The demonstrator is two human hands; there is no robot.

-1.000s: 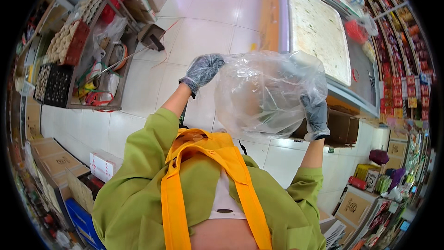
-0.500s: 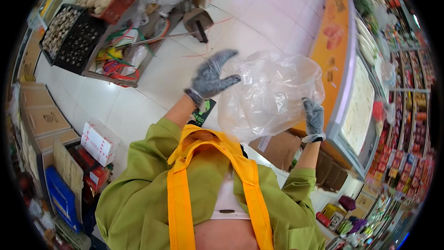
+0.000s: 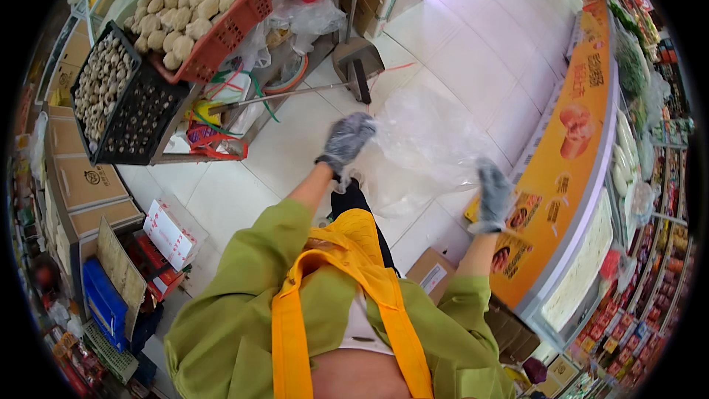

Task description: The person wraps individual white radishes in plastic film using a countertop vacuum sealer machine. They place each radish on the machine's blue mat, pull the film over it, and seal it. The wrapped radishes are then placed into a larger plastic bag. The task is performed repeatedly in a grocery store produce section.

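A large clear plastic bag [image 3: 421, 151] hangs spread between my two hands, above the tiled floor. My left hand [image 3: 346, 144], in a grey glove, is closed on the bag's left edge. At the bag's right edge is my right hand [image 3: 493, 196], also in a grey glove; its fingers are pressed together on the plastic, a little blurred. Light shows through the thin, crumpled bag.
A counter with an orange printed front [image 3: 569, 148] runs along the right. At the upper left stand a red crate of mushrooms [image 3: 229, 26] and a black crate [image 3: 140, 122]. A dustpan [image 3: 358, 59] lies ahead. A cardboard box [image 3: 432, 273] sits below my right hand.
My left hand, open and apart from the bag before, has closed on its edge. The bag has spread out between my hands. The view has shifted, with the crates now nearer.
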